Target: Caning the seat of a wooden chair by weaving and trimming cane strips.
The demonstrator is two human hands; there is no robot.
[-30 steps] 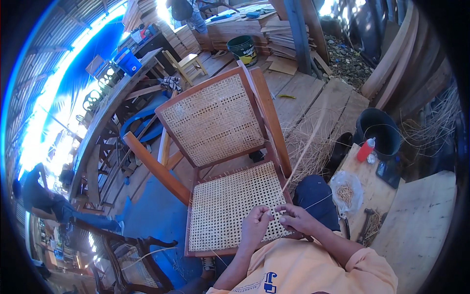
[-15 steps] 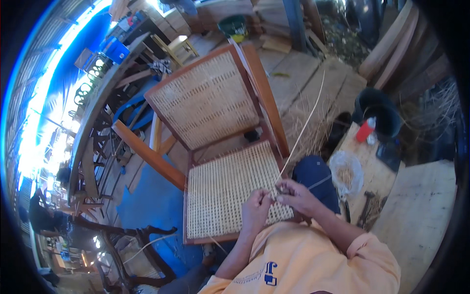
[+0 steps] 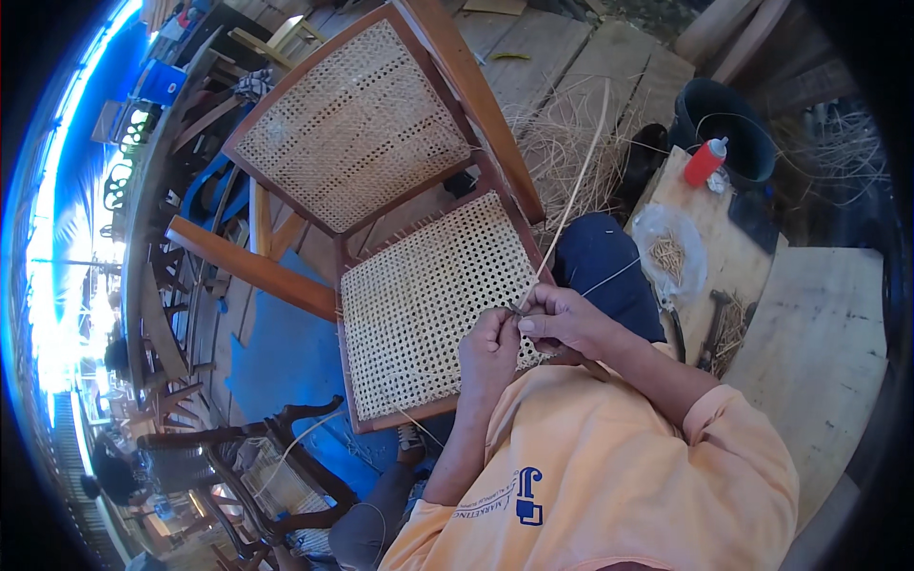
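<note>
Cane chair (image 3: 433,271) close before us, both panels filled with mesh, one long strand loose.
Seat (image 3: 409,333) and backrest (image 3: 352,133) look woven across, so we judge the work well advanced; left over, by our reading, is the cane strand (image 3: 580,181) standing free above the near right corner of the seat, plus a thin end trailing at the front edge. Right hand (image 3: 564,322): fingers curled narrow, apparently gripping the strand's lower end. Left hand (image 3: 488,348): thumb and fingers pinched together, beside the right; we cannot tell what, if anything, sits between them. Our fingers cover the work point; the shirt (image 3: 600,476) hides part of the near rail, and the seat's underside is out of sight.
</note>
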